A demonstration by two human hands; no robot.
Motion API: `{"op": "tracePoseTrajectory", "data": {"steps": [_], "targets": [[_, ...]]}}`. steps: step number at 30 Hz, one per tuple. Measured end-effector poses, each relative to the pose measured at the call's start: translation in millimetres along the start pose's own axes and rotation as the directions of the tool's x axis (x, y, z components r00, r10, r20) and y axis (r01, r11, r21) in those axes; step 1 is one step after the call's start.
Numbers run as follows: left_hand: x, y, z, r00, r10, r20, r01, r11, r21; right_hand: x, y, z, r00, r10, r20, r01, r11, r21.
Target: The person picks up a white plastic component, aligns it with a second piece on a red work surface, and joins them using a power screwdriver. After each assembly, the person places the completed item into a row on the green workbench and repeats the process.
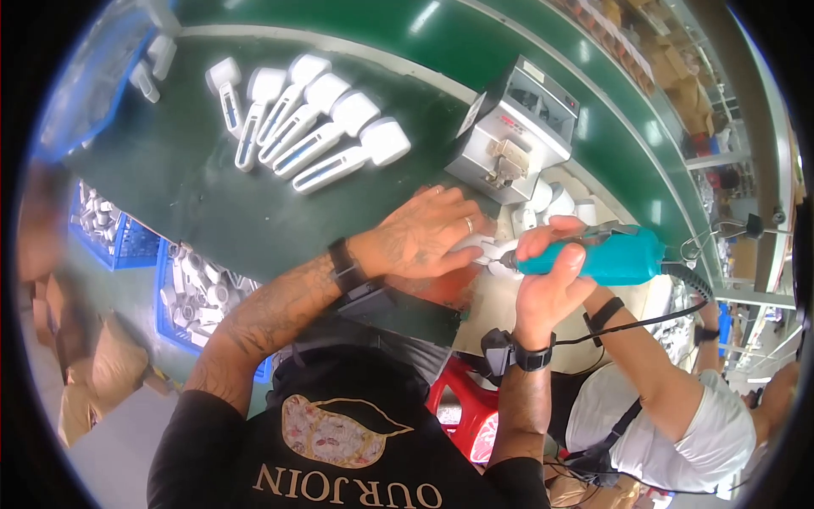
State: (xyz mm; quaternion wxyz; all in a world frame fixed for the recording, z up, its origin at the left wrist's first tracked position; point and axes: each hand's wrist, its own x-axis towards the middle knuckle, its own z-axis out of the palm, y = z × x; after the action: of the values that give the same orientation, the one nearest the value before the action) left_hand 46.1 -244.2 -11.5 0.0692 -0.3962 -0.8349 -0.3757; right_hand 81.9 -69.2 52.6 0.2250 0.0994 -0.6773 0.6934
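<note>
My right hand (551, 284) is wrapped round a teal electric screwdriver (626, 256), which lies nearly level with its tip pointing left. That tip meets a small white plastic part (490, 251), gripped by my left hand (434, 231) with closed fingers; most of the part is hidden behind them. Beyond my left hand, several white long-handled devices (339, 119) with broad round heads lie fanned out on the green tabletop (178, 182). A grey metal screw feeder (517, 127) stands just past my hands.
More white pieces (555, 201) sit beside the feeder. To the left, blue crates (136, 242) hold many white parts. A co-worker in a white shirt (653, 416) works at my right, near a red stool (466, 416). The screwdriver's black cord (636, 324) loops past my right wrist.
</note>
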Motion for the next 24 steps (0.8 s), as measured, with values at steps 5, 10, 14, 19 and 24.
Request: {"op": "tracePoseTrajectory", "data": {"steps": [5, 10, 14, 19, 24], "targets": [[1.8, -2.4, -2.3, 0.999, -0.011, 0.053, 0.013, 0.999, -0.039, -7.9, 1.1, -1.5, 0.999, 0.023, -0.024, -0.023, 1.0, 0.0], [-0.1, -1.6, 0.6, 0.999, -0.009, 0.051, 0.01, 1.0, -0.025, -10.3, 5.1, -4.6, 1.0, 0.028, -0.012, -0.028, 1.0, 0.011], [-0.1, 0.3, 2.0, 0.999, -0.015, 0.044, 0.016, 1.0, -0.011, -13.8, 13.6, -5.1, 0.998, 0.053, -0.032, -0.053, 0.999, 0.0], [1.2, -0.8, 3.4, 0.998, -0.01, 0.064, 0.01, 1.0, 0.002, -17.5, 21.2, -2.9, 0.999, 0.028, 0.029, -0.029, 0.999, 0.043], [4.1, 1.6, 0.6, 0.998, 0.02, 0.054, -0.02, 1.0, -0.002, -18.1, 22.5, -4.7, 0.999, 0.038, 0.001, -0.038, 0.998, 0.053]]}}
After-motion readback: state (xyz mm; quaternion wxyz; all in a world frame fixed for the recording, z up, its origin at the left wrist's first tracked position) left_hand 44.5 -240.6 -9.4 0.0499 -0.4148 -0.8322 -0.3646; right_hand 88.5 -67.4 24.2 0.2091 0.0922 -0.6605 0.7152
